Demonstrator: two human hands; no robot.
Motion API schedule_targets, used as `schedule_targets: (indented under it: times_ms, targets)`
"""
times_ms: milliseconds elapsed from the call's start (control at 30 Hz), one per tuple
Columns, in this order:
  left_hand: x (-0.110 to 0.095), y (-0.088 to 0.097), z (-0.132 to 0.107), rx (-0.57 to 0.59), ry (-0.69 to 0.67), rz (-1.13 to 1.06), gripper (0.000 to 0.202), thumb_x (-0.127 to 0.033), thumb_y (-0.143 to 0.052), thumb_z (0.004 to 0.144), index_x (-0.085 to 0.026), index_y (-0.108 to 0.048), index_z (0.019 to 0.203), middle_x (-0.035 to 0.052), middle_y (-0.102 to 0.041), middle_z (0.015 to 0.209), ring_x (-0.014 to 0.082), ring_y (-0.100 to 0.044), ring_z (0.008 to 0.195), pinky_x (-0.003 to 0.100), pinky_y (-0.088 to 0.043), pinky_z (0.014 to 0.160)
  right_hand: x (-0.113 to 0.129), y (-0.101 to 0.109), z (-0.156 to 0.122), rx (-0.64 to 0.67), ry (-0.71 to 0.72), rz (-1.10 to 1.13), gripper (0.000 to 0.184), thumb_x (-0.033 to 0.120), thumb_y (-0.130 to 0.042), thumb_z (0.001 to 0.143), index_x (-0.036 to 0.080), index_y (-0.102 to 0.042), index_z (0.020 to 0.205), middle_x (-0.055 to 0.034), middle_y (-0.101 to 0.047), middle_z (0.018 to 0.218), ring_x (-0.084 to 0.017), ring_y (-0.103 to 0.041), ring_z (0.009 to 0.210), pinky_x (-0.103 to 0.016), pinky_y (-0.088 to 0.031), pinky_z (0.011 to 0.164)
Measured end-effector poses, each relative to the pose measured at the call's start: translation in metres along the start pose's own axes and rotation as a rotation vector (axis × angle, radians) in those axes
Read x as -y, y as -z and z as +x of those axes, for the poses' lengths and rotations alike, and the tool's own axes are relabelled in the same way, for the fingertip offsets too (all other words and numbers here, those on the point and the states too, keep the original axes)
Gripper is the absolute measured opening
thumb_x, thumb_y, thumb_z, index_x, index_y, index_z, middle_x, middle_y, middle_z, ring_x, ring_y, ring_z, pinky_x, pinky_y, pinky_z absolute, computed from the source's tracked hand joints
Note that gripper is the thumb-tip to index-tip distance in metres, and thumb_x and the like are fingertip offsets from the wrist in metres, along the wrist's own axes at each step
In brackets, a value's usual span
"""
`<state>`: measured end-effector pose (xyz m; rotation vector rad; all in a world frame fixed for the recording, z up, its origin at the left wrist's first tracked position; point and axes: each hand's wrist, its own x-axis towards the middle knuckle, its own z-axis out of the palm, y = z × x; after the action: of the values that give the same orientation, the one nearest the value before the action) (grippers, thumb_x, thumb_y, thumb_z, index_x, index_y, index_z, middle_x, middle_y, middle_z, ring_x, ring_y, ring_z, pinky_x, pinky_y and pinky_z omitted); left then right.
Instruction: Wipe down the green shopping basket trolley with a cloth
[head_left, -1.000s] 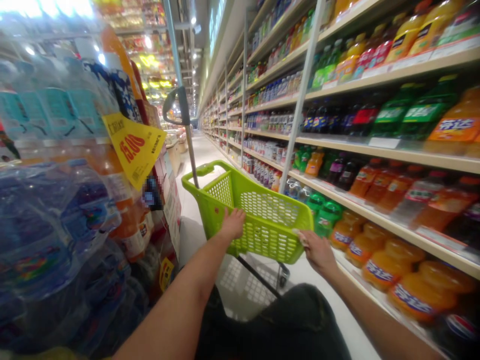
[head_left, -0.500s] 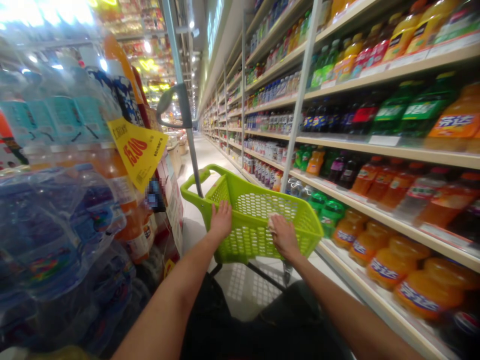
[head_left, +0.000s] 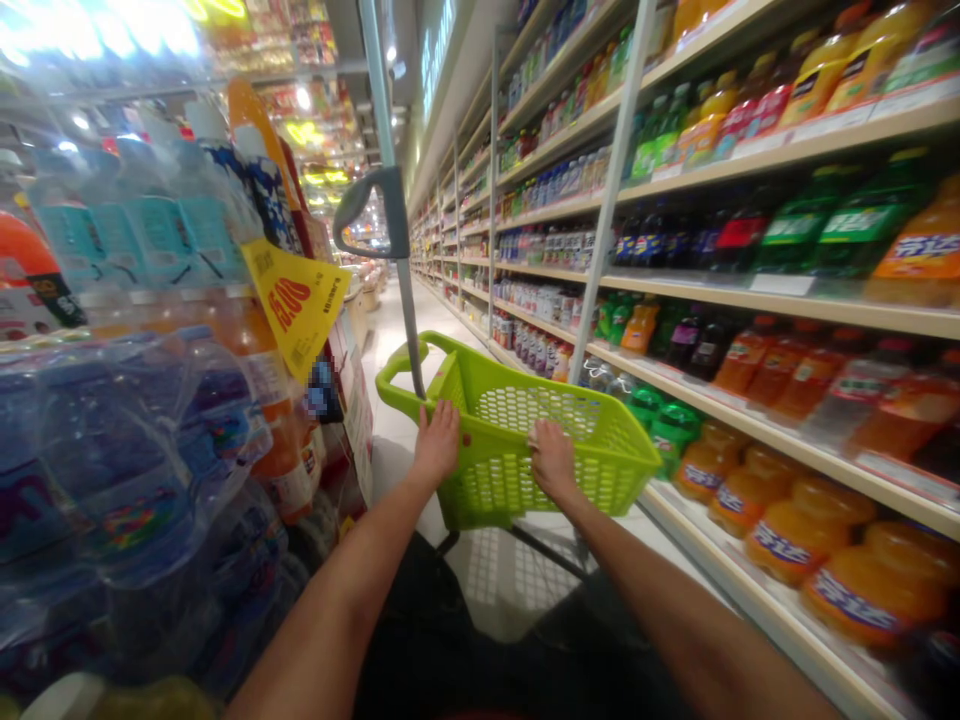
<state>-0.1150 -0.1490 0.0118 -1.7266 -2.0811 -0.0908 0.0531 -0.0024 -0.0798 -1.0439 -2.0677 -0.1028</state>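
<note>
A bright green plastic shopping cart with a perforated basket stands before me at an angle. On its near rim, close to the handle end, lies my left hand, its fingers bent over the edge in a grip. My right hand is closed at the middle of the same rim. A small white wipe shows at its fingers; most of it is hidden in the hand. The basket between and beyond my hands shows its holed walls. A grey pole with a looped grip rises behind the cart's left end.
Shelves of soda bottles run along the right, with large orange bottles at the bottom. Wrapped packs of bottled water are stacked close on the left, under a yellow price sign. The aisle floor stretches ahead.
My right hand has slid slightly left along the rim, toward my left hand. The cart sits a little further right in view. My left hand stays on the rim.
</note>
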Motion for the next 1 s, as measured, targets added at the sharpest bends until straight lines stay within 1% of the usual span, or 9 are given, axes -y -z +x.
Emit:
schedule_targets:
  times_ms: [133,300,367,433,533,633,700,833,1000]
  targets:
    - [0.014,0.0,-0.005,-0.001,0.011,0.011,0.061,-0.012,-0.033,0.079,-0.009,-0.028,0.139,0.0114,-0.024,0.148,0.0242,-0.014,0.138,0.054,-0.004,0.11,0.018,-0.008,-0.002,0.033,0.063,0.054,0.049,0.011,-0.035,0.079,0.009,-0.043,0.128,-0.0165,-0.047,0.133,-0.025,-0.036,0.126,-0.043,-0.032,0.099]
    - [0.028,0.004,-0.009,-0.01,0.033,0.021,0.062,-0.012,-0.033,0.077,-0.009,-0.028,0.139,0.0113,-0.023,0.149,0.0218,-0.013,0.138,0.054,0.0,0.11,0.013,0.0,-0.006,0.083,-0.044,0.056,0.046,0.015,-0.034,0.084,0.015,-0.043,0.129,-0.0141,-0.044,0.136,-0.027,-0.035,0.128,-0.053,-0.024,0.102]
    - [0.029,0.006,-0.01,-0.003,0.022,0.015,0.063,-0.012,-0.033,0.076,-0.008,-0.027,0.139,0.0119,-0.023,0.148,0.0219,-0.014,0.138,0.054,-0.001,0.11,0.023,0.001,0.0,0.093,-0.077,0.086,0.045,0.017,-0.033,0.085,0.014,-0.044,0.128,-0.0155,-0.045,0.135,-0.028,-0.036,0.127,-0.057,-0.021,0.102]
    - [0.029,0.008,-0.009,0.014,0.031,-0.001,0.063,-0.013,-0.035,0.076,-0.006,-0.027,0.139,0.0133,-0.023,0.148,0.023,-0.015,0.138,0.055,-0.003,0.109,0.047,0.0,0.009,0.111,-0.072,0.142,0.044,0.017,-0.032,0.086,0.014,-0.043,0.129,-0.0157,-0.047,0.133,-0.027,-0.038,0.125,-0.057,-0.02,0.102]
    - [0.031,0.015,-0.008,0.043,0.026,-0.031,0.061,-0.014,-0.036,0.077,-0.009,-0.03,0.137,0.0121,-0.025,0.148,0.0223,-0.017,0.137,0.053,-0.008,0.11,0.101,-0.002,0.026,0.122,0.012,0.246,0.046,0.016,-0.033,0.085,0.017,-0.041,0.131,-0.013,-0.046,0.135,-0.025,-0.037,0.126,-0.053,-0.021,0.104]
    - [0.041,0.022,-0.009,0.007,0.028,-0.034,0.055,-0.011,-0.034,0.08,-0.014,-0.035,0.135,0.009,-0.031,0.146,0.0197,-0.021,0.136,0.049,-0.011,0.111,0.152,-0.001,0.039,0.117,0.113,0.304,0.05,0.013,-0.034,0.084,0.018,-0.037,0.134,-0.0109,-0.04,0.14,-0.022,-0.032,0.13,-0.05,-0.021,0.105]
    - [0.049,0.024,-0.011,-0.035,0.095,-0.023,0.052,-0.009,-0.033,0.081,-0.014,-0.039,0.132,0.0096,-0.033,0.145,0.0205,-0.023,0.136,0.049,-0.012,0.111,0.171,0.002,0.044,0.15,0.165,0.292,0.051,0.012,-0.036,0.083,0.018,-0.039,0.133,-0.0098,-0.037,0.142,-0.022,-0.03,0.131,-0.05,-0.019,0.106]
    - [0.063,0.017,-0.018,-0.06,0.138,-0.011,0.052,-0.006,-0.034,0.078,-0.014,-0.044,0.128,0.011,-0.031,0.145,0.023,-0.022,0.136,0.054,-0.013,0.109,0.158,0.006,0.044,0.187,0.268,0.238,0.05,0.011,-0.04,0.081,0.021,-0.043,0.13,-0.0073,-0.038,0.142,-0.022,-0.03,0.131,-0.051,-0.015,0.108]
    - [0.057,0.011,-0.018,-0.112,0.122,-0.017,0.055,-0.007,-0.033,0.079,-0.011,-0.038,0.133,0.011,-0.029,0.147,0.0232,-0.019,0.137,0.054,-0.012,0.109,0.118,0.003,0.04,0.106,0.158,0.182,0.044,0.014,-0.037,0.084,0.016,-0.047,0.127,-0.0121,-0.05,0.132,-0.021,-0.04,0.125,-0.05,-0.016,0.108]
